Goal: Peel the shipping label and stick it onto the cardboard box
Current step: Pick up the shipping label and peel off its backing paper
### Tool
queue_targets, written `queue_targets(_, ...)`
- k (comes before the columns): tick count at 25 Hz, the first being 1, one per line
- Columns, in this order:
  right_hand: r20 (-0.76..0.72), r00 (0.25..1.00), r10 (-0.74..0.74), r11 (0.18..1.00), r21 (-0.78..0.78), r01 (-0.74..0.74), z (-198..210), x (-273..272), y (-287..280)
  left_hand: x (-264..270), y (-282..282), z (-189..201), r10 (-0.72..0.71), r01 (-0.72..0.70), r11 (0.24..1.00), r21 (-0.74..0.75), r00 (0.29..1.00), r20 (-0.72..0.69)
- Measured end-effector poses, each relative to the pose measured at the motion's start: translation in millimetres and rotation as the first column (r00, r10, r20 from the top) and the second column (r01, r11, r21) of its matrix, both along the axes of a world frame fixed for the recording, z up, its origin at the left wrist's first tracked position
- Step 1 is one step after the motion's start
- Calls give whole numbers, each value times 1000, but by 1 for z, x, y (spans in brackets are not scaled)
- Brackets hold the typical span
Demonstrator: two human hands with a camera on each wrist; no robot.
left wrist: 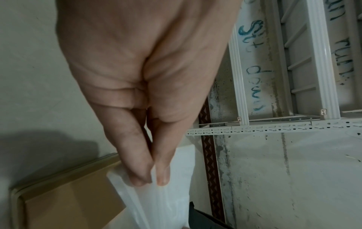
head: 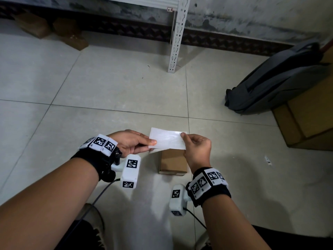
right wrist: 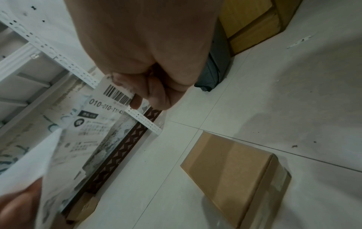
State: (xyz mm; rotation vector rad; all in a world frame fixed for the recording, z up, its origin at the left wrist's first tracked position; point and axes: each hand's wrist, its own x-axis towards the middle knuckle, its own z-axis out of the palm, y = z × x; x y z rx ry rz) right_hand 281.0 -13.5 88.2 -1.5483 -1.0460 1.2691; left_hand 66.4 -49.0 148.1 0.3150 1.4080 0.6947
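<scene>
Both hands hold the shipping label in the air above the floor. The left hand pinches its 9 o'clock edge between thumb and fingers; the right hand pinches the 3 o'clock corner. The cardboard box lies flat on the floor just below, at 6 o'clock from the label. A grey backpack leans at 2 o'clock.

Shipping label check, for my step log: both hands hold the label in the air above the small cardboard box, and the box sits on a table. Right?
Not quite. The cardboard box sits on the tiled floor, as the head view shows. Otherwise right: the left hand and right hand hold the shipping label above it.
</scene>
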Motion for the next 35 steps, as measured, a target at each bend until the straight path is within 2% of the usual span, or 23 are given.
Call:
queue_targets(11,-19,999,27,998,-51,-27,3,5,-6,-16,-8,-8,-61,59,997,-39,996,-63)
queue_targets(15,-16,999,49,996,-74,-50,0,4,-8,-25,-12,-11,-26,23,998,-51,997,-70)
queue_targets(20,-89,996,-17,994,-110,7,3,2,-5,-32,-11,-14,-31,28,998,-58,998,-57)
queue_targets(25,-129,991,-20,993,-121,4,-1,1,-5,-38,-13,-18,-13,10,997,-70,999,-48)
queue_targets(35,-106,994,-29,991,-133,15,-3,5,-3,-42,-13,-21,24,-28,998,-50,997,-79)
